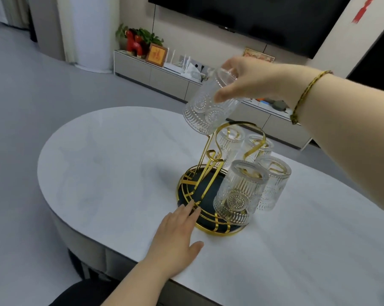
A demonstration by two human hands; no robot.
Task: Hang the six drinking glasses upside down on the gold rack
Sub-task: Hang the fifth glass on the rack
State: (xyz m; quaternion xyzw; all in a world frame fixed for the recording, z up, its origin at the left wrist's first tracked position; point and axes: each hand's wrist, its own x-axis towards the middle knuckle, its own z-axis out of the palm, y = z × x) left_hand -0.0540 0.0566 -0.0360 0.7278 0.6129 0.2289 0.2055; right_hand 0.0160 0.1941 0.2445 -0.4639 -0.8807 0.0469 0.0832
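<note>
An upturned glass (pixel 211 102), clamped in the right hand (pixel 250 79), should be lowered squarely over a free prong while the rack (pixel 208 195) is steadied by the flat, spread left hand (pixel 175 235).

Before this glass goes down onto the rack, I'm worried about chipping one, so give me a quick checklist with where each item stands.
1. Held glass inverted, mouth down: ok, though tilted.
2. Right hand grips its base end firmly: ok.
3. Left hand steadying the gold rack at its rim: ok.
4. Free prong on the near-left side: ok.
5. Mouth lined up over that prong: not ok, it sits by the top loop.
6. Four hung glasses seated securely: cannot tell.
</note>
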